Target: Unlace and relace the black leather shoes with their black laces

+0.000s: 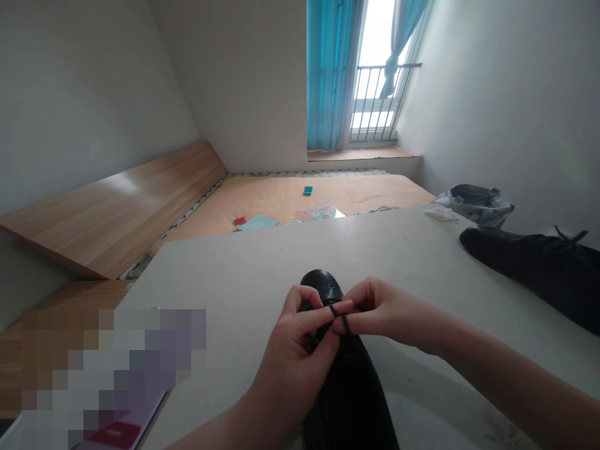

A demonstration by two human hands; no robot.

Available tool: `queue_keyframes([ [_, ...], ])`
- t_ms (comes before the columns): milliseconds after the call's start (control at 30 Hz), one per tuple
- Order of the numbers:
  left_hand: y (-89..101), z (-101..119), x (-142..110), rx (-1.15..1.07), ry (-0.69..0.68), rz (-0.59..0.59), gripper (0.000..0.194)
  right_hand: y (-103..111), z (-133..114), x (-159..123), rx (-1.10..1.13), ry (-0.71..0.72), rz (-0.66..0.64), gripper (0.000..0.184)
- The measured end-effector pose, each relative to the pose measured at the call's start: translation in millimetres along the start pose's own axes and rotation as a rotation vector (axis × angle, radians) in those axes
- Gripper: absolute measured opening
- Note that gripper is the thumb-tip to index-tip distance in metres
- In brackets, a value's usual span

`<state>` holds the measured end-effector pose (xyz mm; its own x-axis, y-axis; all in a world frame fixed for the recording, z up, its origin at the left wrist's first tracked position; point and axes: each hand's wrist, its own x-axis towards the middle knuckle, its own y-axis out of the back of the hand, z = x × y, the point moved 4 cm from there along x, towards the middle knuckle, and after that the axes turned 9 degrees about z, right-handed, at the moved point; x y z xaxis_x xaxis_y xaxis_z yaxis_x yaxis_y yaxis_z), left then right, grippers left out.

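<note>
A black leather shoe [323, 282] lies on the grey table [244, 269], toe pointing away from me. Both hands meet over its laces. My left hand [295, 356] is closed, its fingers pinching the thin black shoelace [338, 312] above the shoe's tongue. My right hand [382, 312] is closed too, pinching the same lace from the right. The fingertips of both hands touch. The rear of the shoe runs down to the bottom edge of the frame between my forearms.
A black bag or garment [539, 262] lies at the table's right side, a grey bundle [473, 203] behind it. Beyond the table is a bare wooden bed base [290, 194] with small cards. A blurred patch covers the lower left.
</note>
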<state>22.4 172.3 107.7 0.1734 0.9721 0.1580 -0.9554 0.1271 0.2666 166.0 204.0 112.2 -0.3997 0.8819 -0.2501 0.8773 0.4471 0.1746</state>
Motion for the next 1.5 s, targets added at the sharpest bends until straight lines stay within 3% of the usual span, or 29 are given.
queue_keyframes([
  [267, 5.9, 9, 9, 0.203, -0.117, -0.053, 0.006, -2, 1, -1, -0.030, 0.014, 0.012, 0.035],
  [533, 10.4, 19, 11, 0.492, -0.195, -0.168, 0.005, -2, -4, -3, -0.088, -0.022, 0.021, 0.019],
  [733, 9.1, 20, 12, 0.615, -0.189, -0.234, 0.011, -4, -13, -5, -0.150, -0.030, -0.027, 0.013],
  [867, 10.1, 18, 12, 0.616, -0.151, -0.205, 0.015, -5, -11, -4, -0.148, 0.016, -0.010, 0.014],
  [1067, 16.5, 16, 15, 0.417, -0.065, -0.228, 0.018, 1, -11, -6, -0.173, 0.164, 0.080, 0.016],
  [1267, 25.8, 3, 18, 0.191, 0.059, -0.252, 0.033, 4, -27, -19, -0.710, 0.531, 0.153, 0.014],
  [1400, 30.0, 2, 20, 0.292, 0.054, -0.270, 0.035, 1, -29, -26, -0.993, 0.776, 0.203, 0.019],
  [1500, 32.7, 6, 19, 0.377, 0.044, -0.300, 0.035, 4, -29, -33, -1.123, 0.865, 0.237, 0.021],
])
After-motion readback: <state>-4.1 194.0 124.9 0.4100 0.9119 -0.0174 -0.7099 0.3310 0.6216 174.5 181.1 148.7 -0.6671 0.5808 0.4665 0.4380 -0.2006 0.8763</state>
